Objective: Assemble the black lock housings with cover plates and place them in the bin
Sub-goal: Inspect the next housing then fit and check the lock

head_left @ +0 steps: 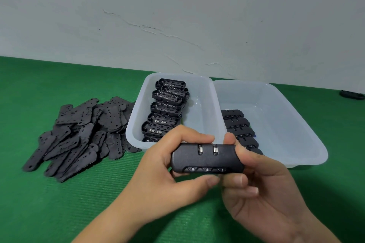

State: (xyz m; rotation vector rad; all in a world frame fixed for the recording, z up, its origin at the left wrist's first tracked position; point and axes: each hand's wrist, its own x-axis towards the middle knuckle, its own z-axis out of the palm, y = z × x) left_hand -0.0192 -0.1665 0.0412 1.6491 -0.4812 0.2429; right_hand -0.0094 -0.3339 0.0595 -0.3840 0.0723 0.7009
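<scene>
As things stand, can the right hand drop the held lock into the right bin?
Probably yes. The right hand holds the lock just in front of the right bin, whose top is open with bare floor beside the row of finished locks. The left hand must let go first.

- A green mat (59,203) is covering the table, right up to the white wall.
- A big messy pile of flat black cover plates (79,134) is lying on the mat at the left.
- Two see-through plastic bins are sitting side by side, touching: the left bin (136,124) and the right bin (296,124).
- A small black thing (352,94) is lying far right; it is too small to tell what it is.
</scene>
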